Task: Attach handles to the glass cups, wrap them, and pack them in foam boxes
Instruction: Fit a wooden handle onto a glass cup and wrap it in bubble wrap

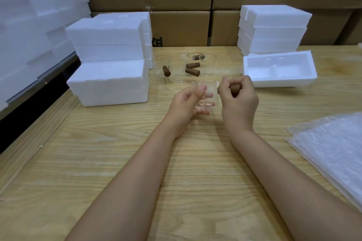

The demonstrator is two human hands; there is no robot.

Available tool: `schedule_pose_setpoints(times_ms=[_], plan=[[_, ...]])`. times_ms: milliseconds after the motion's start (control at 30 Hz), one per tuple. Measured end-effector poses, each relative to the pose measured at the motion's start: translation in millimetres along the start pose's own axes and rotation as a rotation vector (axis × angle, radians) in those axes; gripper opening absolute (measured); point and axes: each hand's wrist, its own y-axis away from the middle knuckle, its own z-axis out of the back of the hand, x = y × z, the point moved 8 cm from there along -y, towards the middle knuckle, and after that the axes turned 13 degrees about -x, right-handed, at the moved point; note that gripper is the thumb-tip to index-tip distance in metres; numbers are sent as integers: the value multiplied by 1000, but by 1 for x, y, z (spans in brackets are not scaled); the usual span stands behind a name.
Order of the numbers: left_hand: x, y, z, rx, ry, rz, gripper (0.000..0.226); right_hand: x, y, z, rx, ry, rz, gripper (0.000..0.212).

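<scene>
Now my left hand (188, 101) grips the clear glass cup (207, 94). My right hand (238, 96) pinches the brown wooden cylinder handle (234, 88), touching the cup's right side, its long axis pointing at the wall.

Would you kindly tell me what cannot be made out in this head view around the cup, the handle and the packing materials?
- Head view: the brown handle is mostly covered by the right hand's curled fingers; whether it is joined to the glass cup is unclear.
- The cups at the back: clear glass overlaps, count uncertain.
- The open foam box: white interior washed out.
- The bubble wrap: cut off by the right edge.
</scene>
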Motion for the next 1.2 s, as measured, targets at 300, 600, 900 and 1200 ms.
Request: schedule_pose_setpoints(times_ms=[300, 600, 900, 1200], plan=[[7, -4, 8, -25, 169, 223, 47, 32, 27, -23, 278, -82, 234, 15], [4, -9, 13, -13, 234, 212, 49, 36, 33, -29, 470, -109, 310, 13], [1, -7, 8, 8, 192, 148, 53, 31, 31, -29, 379, -121, 237, 6], [7, -13, 12, -29, 205, 158, 54, 21, 31, -32, 390, -166, 93, 25]])
